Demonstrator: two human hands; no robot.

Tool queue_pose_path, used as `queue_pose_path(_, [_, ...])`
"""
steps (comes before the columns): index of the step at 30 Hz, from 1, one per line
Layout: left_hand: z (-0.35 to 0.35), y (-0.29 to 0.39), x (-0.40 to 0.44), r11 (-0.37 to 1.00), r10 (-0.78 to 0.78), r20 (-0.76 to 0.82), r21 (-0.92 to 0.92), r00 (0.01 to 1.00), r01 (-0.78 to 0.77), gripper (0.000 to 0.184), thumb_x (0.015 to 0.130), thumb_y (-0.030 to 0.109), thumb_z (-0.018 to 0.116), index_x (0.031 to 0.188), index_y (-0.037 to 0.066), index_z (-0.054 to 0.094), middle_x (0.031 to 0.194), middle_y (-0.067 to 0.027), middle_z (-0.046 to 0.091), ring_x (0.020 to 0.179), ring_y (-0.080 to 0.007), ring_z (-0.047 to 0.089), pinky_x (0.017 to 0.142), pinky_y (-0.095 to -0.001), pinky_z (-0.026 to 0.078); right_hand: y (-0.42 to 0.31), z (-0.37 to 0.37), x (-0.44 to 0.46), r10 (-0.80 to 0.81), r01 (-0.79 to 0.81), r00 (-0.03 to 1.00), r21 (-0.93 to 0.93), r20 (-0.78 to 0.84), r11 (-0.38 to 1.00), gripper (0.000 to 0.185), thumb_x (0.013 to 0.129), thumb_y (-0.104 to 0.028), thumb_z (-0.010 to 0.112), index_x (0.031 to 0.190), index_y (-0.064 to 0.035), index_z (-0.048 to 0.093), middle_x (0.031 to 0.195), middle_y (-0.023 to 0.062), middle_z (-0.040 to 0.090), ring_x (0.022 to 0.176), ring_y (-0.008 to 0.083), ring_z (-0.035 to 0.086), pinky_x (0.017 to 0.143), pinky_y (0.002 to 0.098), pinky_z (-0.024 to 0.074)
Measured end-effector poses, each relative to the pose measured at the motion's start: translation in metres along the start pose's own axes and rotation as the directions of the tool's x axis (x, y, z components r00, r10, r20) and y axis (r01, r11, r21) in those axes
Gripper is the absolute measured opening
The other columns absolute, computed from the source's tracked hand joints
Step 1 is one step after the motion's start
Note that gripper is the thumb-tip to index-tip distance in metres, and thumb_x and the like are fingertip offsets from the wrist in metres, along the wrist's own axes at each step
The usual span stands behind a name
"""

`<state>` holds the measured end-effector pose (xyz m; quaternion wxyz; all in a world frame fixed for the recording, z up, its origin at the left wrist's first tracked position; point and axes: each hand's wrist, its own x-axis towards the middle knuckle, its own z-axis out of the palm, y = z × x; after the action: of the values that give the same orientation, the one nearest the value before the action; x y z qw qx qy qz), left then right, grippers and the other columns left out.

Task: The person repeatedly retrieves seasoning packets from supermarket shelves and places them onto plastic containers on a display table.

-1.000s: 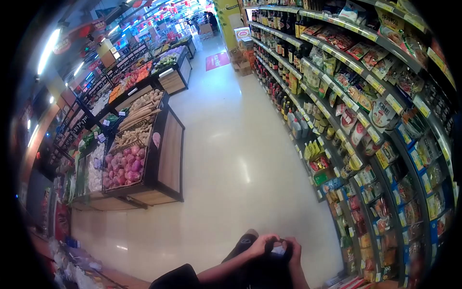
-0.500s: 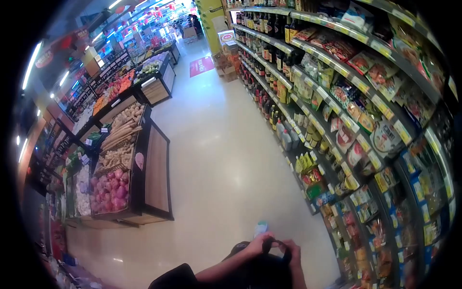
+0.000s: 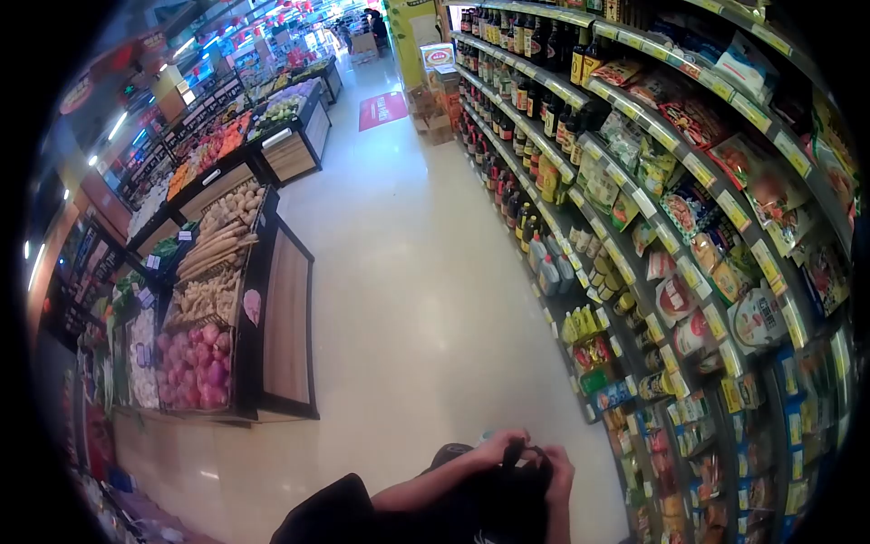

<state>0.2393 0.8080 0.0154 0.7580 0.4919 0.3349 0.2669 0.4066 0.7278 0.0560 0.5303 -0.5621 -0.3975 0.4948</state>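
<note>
At the bottom of the head view, my left hand (image 3: 500, 448) closes round a black strap (image 3: 514, 453), its forearm reaching in from a dark sleeve. Close beside it on the right, my right hand (image 3: 561, 473) has its fingers curled on the same black strap, which looks like a loop or handle. Below both hands hangs a dark mass (image 3: 507, 508) that could be a bag or clothing; I cannot tell which. A shoe tip (image 3: 450, 451) partly shows behind the left forearm.
Shelves of bottles (image 3: 535, 113) and packets (image 3: 698, 213) line the right side. On the left, a wood-sided produce stand (image 3: 288, 335) holds red onions (image 3: 195, 367) and roots. The pale floor (image 3: 385, 299) runs forward to a red floor mat (image 3: 383, 111) and cardboard boxes (image 3: 430, 116).
The view has shifted slightly, so the shelves sit further right and lower. Both hands stay together on the strap, a little further right and lower in the picture.
</note>
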Motion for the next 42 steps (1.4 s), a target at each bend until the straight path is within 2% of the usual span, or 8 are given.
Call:
queue_pose_path(5, [-0.012,-0.016,0.035,0.968,0.137,0.052,0.207,0.989,-0.145,0.014,0.088,0.011,0.059,0.078,0.003,0.054,0.075,-0.0003,0.049,0.079,-0.0074,0.048,0.070,-0.0256,0.039,0.028,-0.018,0.014,-0.080,0.051,0.993,-0.300,-0.088,0.953,0.028,0.094,-0.027,0.050,0.093,-0.0001,0.057,0.080,0.0038,0.060,0.072,0.0123,0.057,0.066,0.0243,0.0467])
queue_pose_path(7, [-0.014,-0.009,0.050,0.945,-0.310,-0.201,-0.168,0.929,0.279,0.017,0.090,0.003,0.043,0.089,0.001,0.059,0.097,-0.0113,0.067,0.075,-0.0170,0.062,0.068,-0.0281,0.048,-0.005,-0.017,0.017,0.072,-0.064,0.992,0.074,-0.108,0.995,0.019,0.091,-0.019,0.053,0.092,0.0002,0.058,0.082,0.0053,0.059,0.076,0.0148,0.058,0.071,0.0275,0.0473])
queue_pose_path(9, [-0.014,0.008,0.065,0.997,-0.068,-0.220,-0.048,0.973,0.059,0.015,0.091,0.001,0.045,0.084,0.001,0.058,0.083,-0.0099,0.068,0.075,-0.0184,0.065,0.061,-0.0326,0.050,-0.009,-0.029,0.022,0.080,-0.077,0.993,0.039,-0.084,0.996,0.012,0.088,-0.009,0.055,0.093,0.0012,0.059,0.085,0.0091,0.059,0.080,0.0189,0.059,0.073,0.0298,0.0480])
queue_pose_path(15, [0.008,0.047,0.124,0.814,-0.125,0.117,0.580,0.985,0.034,0.026,0.078,0.008,0.069,0.103,0.006,0.062,0.094,-0.0082,0.068,0.084,-0.0214,0.066,0.074,-0.0343,0.052,0.003,-0.093,0.058,-0.034,-0.072,0.947,-0.313,-0.321,0.947,0.018,0.080,0.005,0.056,0.096,0.0018,0.064,0.092,0.0163,0.061,0.086,0.0305,0.060,0.074,0.0335,0.0486])
queue_pose_path(18, [0.021,0.030,0.158,0.322,-0.365,0.194,0.944,0.911,-0.072,0.034,0.079,0.013,0.062,0.113,0.010,0.059,0.103,-0.0103,0.067,0.093,-0.0306,0.064,0.081,-0.0397,0.051,-0.003,-0.140,0.066,-0.222,-0.024,0.914,-0.590,-0.340,0.807,0.026,0.083,0.006,0.050,0.104,-0.0012,0.063,0.097,0.0167,0.060,0.084,0.0302,0.060,0.072,0.0326,0.0488])
queue_pose_path(21, [0.062,0.067,0.188,0.455,-0.333,0.494,0.830,0.803,-0.322,0.039,0.084,0.012,0.060,0.123,0.013,0.056,0.109,-0.0146,0.063,0.095,-0.0302,0.063,0.082,-0.0380,0.051,-0.025,-0.175,0.076,-0.238,-0.041,0.842,-0.498,-0.484,0.866,0.029,0.084,0.007,0.048,0.107,-0.0015,0.062,0.102,0.0167,0.058,0.084,0.0269,0.059,0.072,0.0305,0.0482])
queue_pose_path(30, [0.270,0.345,0.341,0.454,0.570,0.622,0.306,0.537,-0.837,0.030,0.086,0.005,0.062,0.115,0.003,0.057,0.113,-0.0118,0.062,0.102,-0.0190,0.061,0.080,-0.0289,0.051,-0.169,-0.251,0.141,-0.544,0.328,0.577,-0.437,-0.610,0.837,0.023,0.084,0.003,0.058,0.106,0.0013,0.061,0.109,0.0125,0.057,0.088,0.0179,0.058,0.077,0.0249,0.0457])
queue_pose_path(42, [0.393,0.403,0.472,0.123,0.801,0.379,0.652,0.462,-0.748,0.048,0.077,0.036,0.070,0.104,-0.002,0.057,0.100,-0.0236,0.062,0.095,-0.0401,0.059,0.083,-0.0436,0.045,-0.324,-0.304,0.212,-0.789,0.613,0.414,-0.501,-0.454,0.611,0.053,0.083,0.000,0.063,0.132,0.0002,0.042,0.136,0.0166,0.038,0.103,0.0212,0.056,0.079,0.0281,0.0491])
